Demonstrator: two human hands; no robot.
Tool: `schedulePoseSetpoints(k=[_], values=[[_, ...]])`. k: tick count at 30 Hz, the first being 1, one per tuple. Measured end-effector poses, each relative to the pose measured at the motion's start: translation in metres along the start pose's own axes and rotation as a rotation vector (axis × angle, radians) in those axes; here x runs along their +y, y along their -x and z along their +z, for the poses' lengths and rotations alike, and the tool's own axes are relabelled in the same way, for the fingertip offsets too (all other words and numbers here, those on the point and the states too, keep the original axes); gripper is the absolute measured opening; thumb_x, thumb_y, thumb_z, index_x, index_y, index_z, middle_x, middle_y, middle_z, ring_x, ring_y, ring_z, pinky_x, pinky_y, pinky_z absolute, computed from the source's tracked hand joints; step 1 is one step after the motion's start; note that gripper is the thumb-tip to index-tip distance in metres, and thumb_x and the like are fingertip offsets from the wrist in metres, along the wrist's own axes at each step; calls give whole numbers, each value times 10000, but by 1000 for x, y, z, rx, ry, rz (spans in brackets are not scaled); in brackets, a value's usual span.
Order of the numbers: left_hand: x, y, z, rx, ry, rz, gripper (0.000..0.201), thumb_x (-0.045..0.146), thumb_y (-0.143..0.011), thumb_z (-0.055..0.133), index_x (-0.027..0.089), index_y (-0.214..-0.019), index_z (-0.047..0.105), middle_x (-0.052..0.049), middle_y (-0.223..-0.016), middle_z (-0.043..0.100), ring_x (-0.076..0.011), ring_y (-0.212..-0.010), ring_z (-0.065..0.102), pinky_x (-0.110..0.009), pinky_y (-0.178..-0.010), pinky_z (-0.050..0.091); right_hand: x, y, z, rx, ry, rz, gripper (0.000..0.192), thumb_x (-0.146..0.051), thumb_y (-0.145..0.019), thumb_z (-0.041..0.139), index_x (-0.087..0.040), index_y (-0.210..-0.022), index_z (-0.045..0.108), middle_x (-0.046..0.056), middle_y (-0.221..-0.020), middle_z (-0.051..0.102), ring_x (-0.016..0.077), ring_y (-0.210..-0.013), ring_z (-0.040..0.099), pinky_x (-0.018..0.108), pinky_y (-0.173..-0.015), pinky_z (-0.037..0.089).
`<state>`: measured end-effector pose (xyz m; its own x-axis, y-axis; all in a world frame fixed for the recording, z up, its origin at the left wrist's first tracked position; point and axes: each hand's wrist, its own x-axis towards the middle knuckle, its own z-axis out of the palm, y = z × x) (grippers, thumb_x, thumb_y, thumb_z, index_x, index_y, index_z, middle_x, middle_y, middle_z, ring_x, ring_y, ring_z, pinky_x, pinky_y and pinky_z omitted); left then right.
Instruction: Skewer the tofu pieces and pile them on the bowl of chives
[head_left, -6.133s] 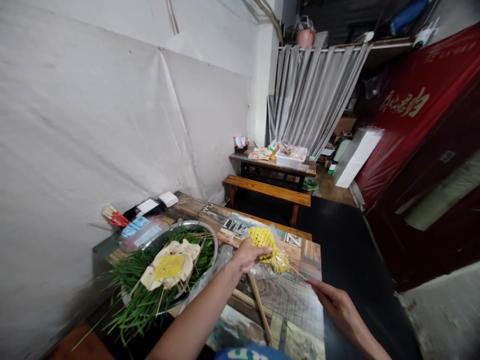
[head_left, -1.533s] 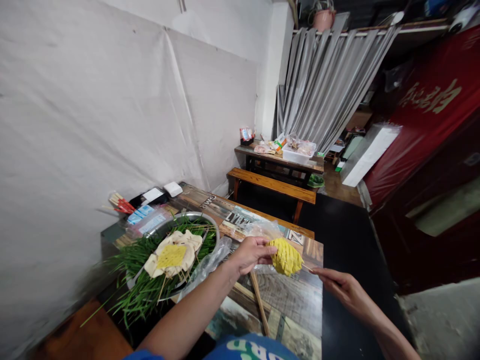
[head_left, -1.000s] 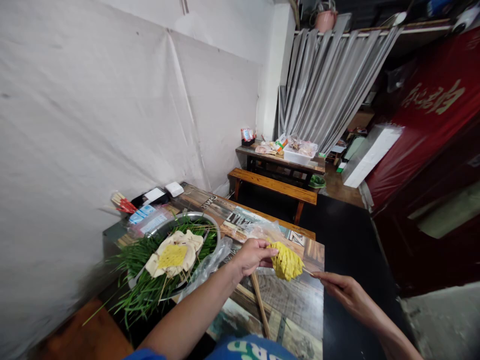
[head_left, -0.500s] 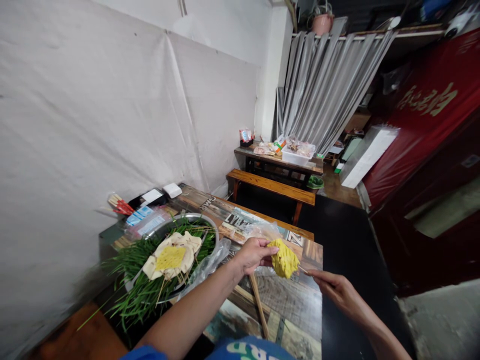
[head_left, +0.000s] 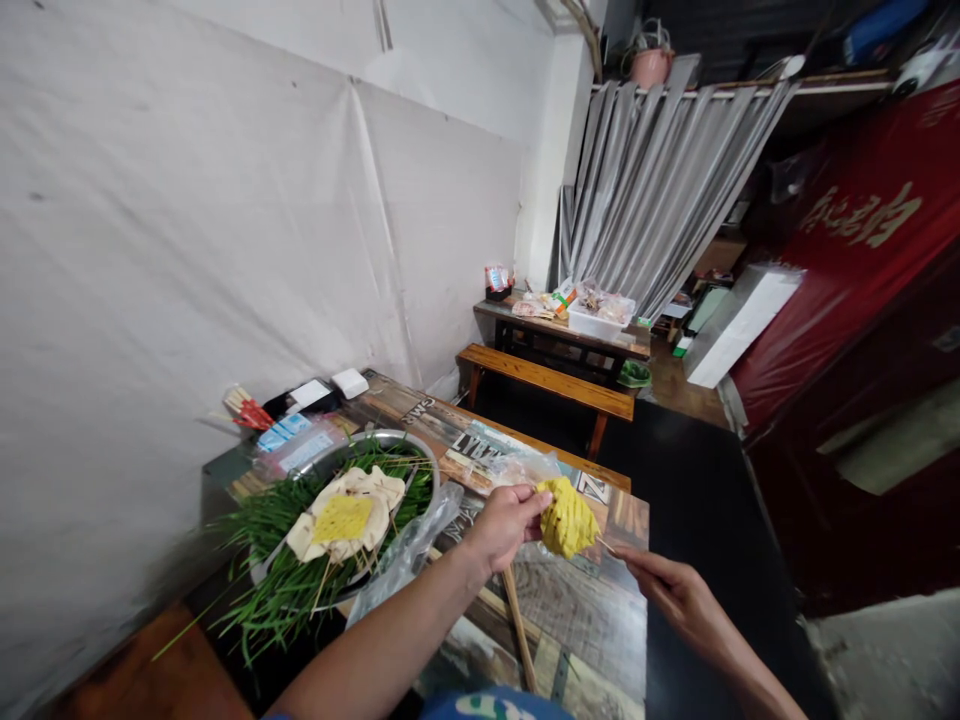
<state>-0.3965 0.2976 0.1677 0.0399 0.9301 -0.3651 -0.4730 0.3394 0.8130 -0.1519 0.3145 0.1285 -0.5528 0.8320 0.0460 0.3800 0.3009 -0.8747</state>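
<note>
We hold a skewered piece of food between both hands, raised over the near side of the wood-patterned counter (head_left: 600,625). Our left hand (head_left: 510,525) pinches the left edge of a gathered yellow sheet (head_left: 568,520) between thumb and fingers. The sheet is ridged in folds. Our right hand (head_left: 667,588) grips the bare end of a thin bamboo skewer (head_left: 604,545) in its fingertips; the skewer meets the sheet at its lower right corner. How far it passes inside, we cannot see.

Below our left hand, a bundle of wooden sticks (head_left: 519,630) lies on the counter, and just behind the hand is a crumpled clear bag (head_left: 525,467). To our left stands a steel bowl (head_left: 436,478) heaped with long green chives (head_left: 274,540) that spill over its rim. On them lie pale, floppy sheets (head_left: 307,530) with skewers sticking out, and on top of those a flat yellow square (head_left: 343,518). A plastic bag (head_left: 420,530) sits against the bowl's right side. Beyond the bowl, near the wall, we see chopsticks in red wrappers (head_left: 249,408) and blue-and-white packets (head_left: 283,432).
</note>
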Motion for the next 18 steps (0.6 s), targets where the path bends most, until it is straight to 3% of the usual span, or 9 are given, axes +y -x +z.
schedulePoseSetpoints(k=[7,18], values=[[0,2,6,1,-33,49,373,383,-529,754,79,-705,629,-48,-658,640,-119,-593,575,-261,-597,472,-3,5,-1,13,20,15,316,-309,-844,484,-207,-1095,648,71,-1091,666,233,-1014,604,296,-852,476],[2,-2,8,-55,-88,-8,390,402,-503,763,85,-696,641,-41,-658,635,-128,-595,576,-283,-608,480,0,2,3,44,-2,7,335,-352,-843,473,-199,-1072,664,77,-1017,699,236,-906,644,291,-766,507]])
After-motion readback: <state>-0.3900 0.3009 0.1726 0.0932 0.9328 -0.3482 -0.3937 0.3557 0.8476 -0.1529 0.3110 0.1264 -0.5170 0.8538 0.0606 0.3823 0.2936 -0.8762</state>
